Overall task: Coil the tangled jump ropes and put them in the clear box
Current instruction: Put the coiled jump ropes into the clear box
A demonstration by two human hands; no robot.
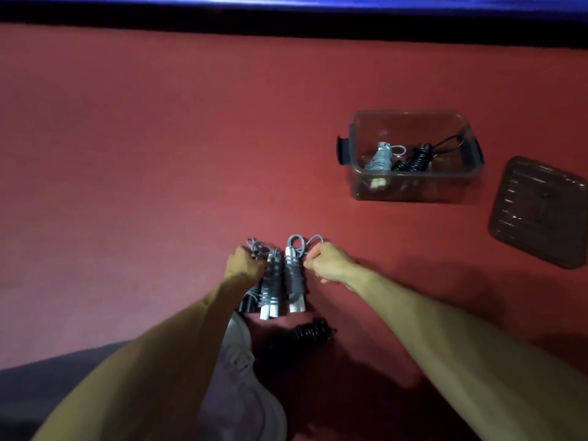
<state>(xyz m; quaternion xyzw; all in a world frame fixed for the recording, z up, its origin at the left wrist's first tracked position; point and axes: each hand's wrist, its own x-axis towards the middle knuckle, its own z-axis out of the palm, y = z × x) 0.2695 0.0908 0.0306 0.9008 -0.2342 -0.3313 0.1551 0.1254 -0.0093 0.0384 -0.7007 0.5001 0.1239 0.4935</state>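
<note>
Well down-left of the clear box (pixel 413 189), a grey jump rope (pixel 294 278) lies wound tight round white handles. The right hand (pixel 329 262) pinches its loose loop; the left hand (pixel 246 262) seemingly grips a darker bundle (pixel 249 302).

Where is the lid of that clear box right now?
In the head view, the lid lies flat on the red floor at the far right, just right of the clear box and apart from it.

Black rope bundle (pixel 247 305) mostly hidden under left forearm (pixel 191 329); shoe (pixel 241 393) cropped below
</note>
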